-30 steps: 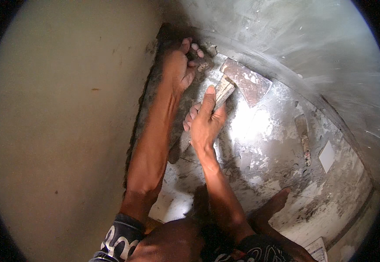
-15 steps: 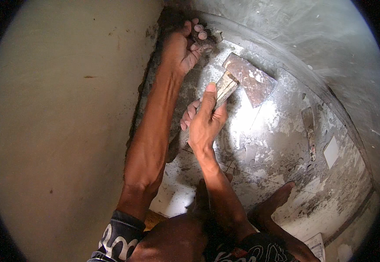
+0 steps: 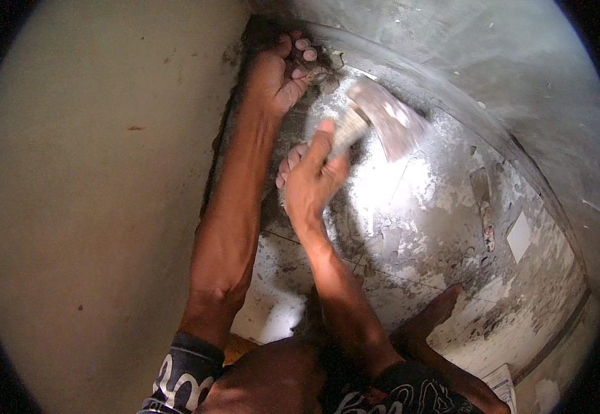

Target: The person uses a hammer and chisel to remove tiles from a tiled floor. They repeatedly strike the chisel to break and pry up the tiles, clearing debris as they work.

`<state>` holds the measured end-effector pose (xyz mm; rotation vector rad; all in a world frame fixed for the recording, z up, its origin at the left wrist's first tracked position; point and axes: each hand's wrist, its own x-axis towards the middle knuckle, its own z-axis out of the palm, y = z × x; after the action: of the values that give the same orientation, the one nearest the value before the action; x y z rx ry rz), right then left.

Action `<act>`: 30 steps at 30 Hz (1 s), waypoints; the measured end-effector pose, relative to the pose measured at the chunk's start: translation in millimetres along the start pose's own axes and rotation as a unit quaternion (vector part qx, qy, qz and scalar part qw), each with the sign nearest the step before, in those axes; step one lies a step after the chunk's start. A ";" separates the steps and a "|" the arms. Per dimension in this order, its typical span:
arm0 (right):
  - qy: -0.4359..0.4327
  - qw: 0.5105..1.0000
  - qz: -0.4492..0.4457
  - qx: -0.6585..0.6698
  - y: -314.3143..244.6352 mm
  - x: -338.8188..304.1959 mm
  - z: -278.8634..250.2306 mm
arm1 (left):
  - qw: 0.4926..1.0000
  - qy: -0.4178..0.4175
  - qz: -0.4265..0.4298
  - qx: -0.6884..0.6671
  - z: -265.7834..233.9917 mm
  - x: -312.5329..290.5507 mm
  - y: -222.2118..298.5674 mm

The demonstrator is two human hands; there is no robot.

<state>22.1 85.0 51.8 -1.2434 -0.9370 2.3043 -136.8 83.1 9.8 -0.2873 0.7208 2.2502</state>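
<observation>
My left hand (image 3: 279, 77) is reached into the dark far corner where the floor meets the walls. Its fingers are curled with the tips turned up, and whatever they hold is hidden in shadow. Nearer to me, my right hand (image 3: 316, 172) is wrapped round the wooden handle of an axe (image 3: 391, 123), high up close to the head, with the thumb along the handle. The axe head is broad, flat and worn, smeared by motion, and sits over the brightly lit floor to the right of my left hand.
A plain wall (image 3: 106, 207) rises close on my left; a grey curved-looking wall (image 3: 520, 83) stands at the far right. On the mottled floor lie a narrow scraper-like tool (image 3: 483, 207) and a white tile piece (image 3: 519, 237). My bare foot (image 3: 443, 307) rests nearby.
The axe head and handle have become blurred, and my right hand has shifted slightly left in the picture. My left hand stays in the corner, fingers still curled. The whole view has moved a little.
</observation>
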 end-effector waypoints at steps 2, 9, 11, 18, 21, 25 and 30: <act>0.016 0.991 -0.124 -0.041 14.1 0.7 -0.4 | 1.000 0.012 0.003 0.011 1.0 -0.5 1.0; 0.021 0.999 -0.032 -0.021 -0.7 4.2 -2.9 | 0.999 -0.016 -0.028 -0.008 -2.7 12.9 -6.7; 0.013 0.960 -0.248 -0.126 27.7 20.8 -1.0 | 1.000 -0.016 -0.005 0.014 0.7 11.9 3.5; -0.024 0.995 -0.057 -0.079 4.8 27.8 -22.5 | 0.999 0.010 -0.001 0.036 -6.9 21.6 -14.8; -0.037 0.999 0.011 -0.001 -13.7 -5.5 -16.3 | 0.994 0.063 0.031 0.088 25.3 -18.7 -23.5; -0.009 0.999 0.036 -0.001 -19.0 -8.2 -23.8 | 0.995 0.042 0.039 0.078 22.7 -4.6 -38.2; 0.001 0.999 0.019 0.043 -17.5 -11.5 -19.1 | 0.998 0.031 0.036 0.051 18.2 -3.4 -33.4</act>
<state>44.4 98.1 63.4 -1.2365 -0.8106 2.3461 -110.3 110.5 12.3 -0.2854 0.8887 2.2717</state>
